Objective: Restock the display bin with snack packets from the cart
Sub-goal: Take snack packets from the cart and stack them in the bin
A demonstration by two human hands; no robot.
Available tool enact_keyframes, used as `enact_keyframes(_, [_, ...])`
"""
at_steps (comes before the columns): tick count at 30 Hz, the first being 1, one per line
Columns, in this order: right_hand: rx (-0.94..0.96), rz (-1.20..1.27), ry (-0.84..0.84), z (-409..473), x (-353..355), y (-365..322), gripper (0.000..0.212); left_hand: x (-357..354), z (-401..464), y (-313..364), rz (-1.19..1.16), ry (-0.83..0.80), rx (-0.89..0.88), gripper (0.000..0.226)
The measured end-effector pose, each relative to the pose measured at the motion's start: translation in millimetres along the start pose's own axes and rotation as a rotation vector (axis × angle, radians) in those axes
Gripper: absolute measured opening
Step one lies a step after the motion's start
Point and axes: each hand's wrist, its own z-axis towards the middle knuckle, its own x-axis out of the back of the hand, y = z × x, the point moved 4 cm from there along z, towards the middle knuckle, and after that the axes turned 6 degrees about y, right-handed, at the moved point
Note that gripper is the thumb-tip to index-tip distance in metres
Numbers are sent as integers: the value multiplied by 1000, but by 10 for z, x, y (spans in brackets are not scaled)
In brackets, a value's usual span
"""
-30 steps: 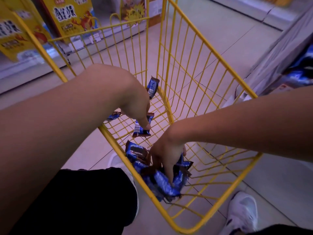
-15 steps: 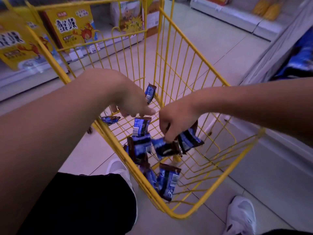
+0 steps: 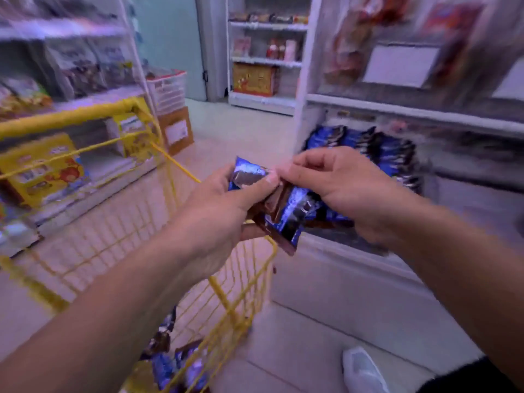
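Both hands are raised above the yellow wire cart (image 3: pixel 241 282), holding a bunch of blue-and-brown snack packets (image 3: pixel 286 214) between them. My left hand (image 3: pixel 218 211) grips one packet with its thumb pressed on top. My right hand (image 3: pixel 340 185) pinches the bunch from the right with curled fingers. More packets of the same kind (image 3: pixel 175 361) lie at the cart's bottom. The display bin (image 3: pixel 368 148) on the right shelf unit holds a row of the same blue packets, just behind my right hand.
White shelving (image 3: pixel 397 109) stands on the right, and shelves with yellow boxes (image 3: pixel 42 168) on the left. A cardboard box (image 3: pixel 175 131) and a white basket (image 3: pixel 167 89) stand on the aisle floor ahead. My white shoe (image 3: pixel 360 367) is at the bottom right.
Both hands have lifted out of the cart with packets and come together. The view has swung up from the cart towards the aisle and the right-hand shelf.
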Motion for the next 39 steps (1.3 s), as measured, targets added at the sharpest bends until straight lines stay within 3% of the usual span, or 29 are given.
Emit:
enact_keyframes(2, [22,87,62,-256,448,-24,10,-481,18,-31,-109,-2,-8,27])
enact_keyframes(5, [21,164,158,-549,1086,68,29,-1243,120,-50,-179,-45,37,28])
enact_keyframes(9, [56,180,506,-687,1867,256,29,-2098,321,-108,-162,-17,63,28])
enact_keyframes(12, [296,-141,732,-763,2347,320,42,-2528,479,-224,-49,-1,20,21])
enact_keyframes(16, [526,-685,588,-778,2568,363,58,-2943,586,-375,-24,-210,194,28])
enact_keyframes(20, [504,-770,415,-765,2741,458,59,-3049,805,-515,31,-464,359,67])
enact_keyframes(22, [442,-674,411,-795,2845,514,68,-3057,847,-572,139,-565,323,55])
enact_keyframes(25, [351,-462,414,-828,2983,591,72,-3054,869,-672,96,-605,362,23])
enact_keyframes(29, [299,-321,466,-831,3069,641,57,-3102,899,-791,-26,-554,371,38])
enact_keyframes(32, [235,153,598,-811,3261,711,60,-3141,916,-831,-102,-467,313,39])
enact_keyframes(35, [87,610,681,-788,3416,822,39,-3139,932,-883,-189,-401,281,32])
enact_keyframes(39, [-65,360,631,-725,3396,966,21,-3149,938,-970,-212,-352,271,31])
